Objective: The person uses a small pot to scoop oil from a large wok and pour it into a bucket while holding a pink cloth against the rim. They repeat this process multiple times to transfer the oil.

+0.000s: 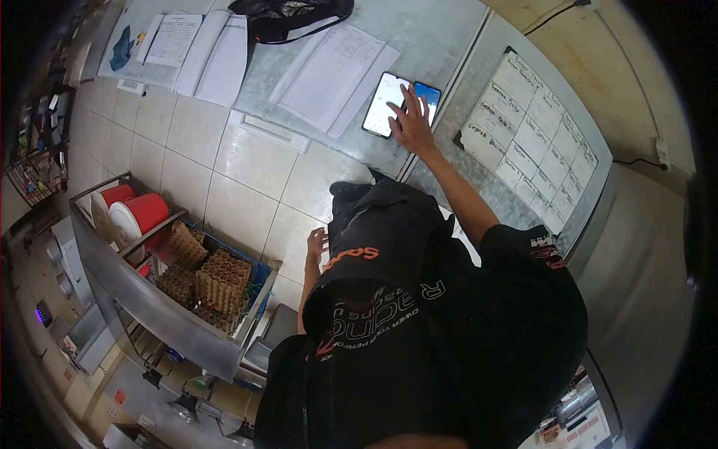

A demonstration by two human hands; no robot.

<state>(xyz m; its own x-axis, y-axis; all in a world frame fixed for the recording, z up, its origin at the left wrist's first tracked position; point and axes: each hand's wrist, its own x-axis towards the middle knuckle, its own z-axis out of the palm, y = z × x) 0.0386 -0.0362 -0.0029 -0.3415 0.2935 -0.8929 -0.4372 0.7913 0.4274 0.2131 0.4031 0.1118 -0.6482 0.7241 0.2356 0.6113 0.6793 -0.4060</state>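
Observation:
My right hand (413,126) reaches forward over two phones lying side by side, its fingers spread and their tips on or just above the screens. The left phone (380,112) has a lit white screen. Partly covered by my fingers, the other phone (428,93) shows a blue screen. My left hand (317,244) hangs low beside my body, over the tiled floor, with nothing seen in it and its fingers loosely apart. Left of the phones, on the same grey metal surface, lies an open notebook (329,78) with handwriting.
A whiteboard (531,142) with a handwritten grid lies at the right. More papers (176,41) and a black bag (288,16) are at the back. To the left stands a metal rack (149,299) holding egg trays (222,280) and red containers (146,213).

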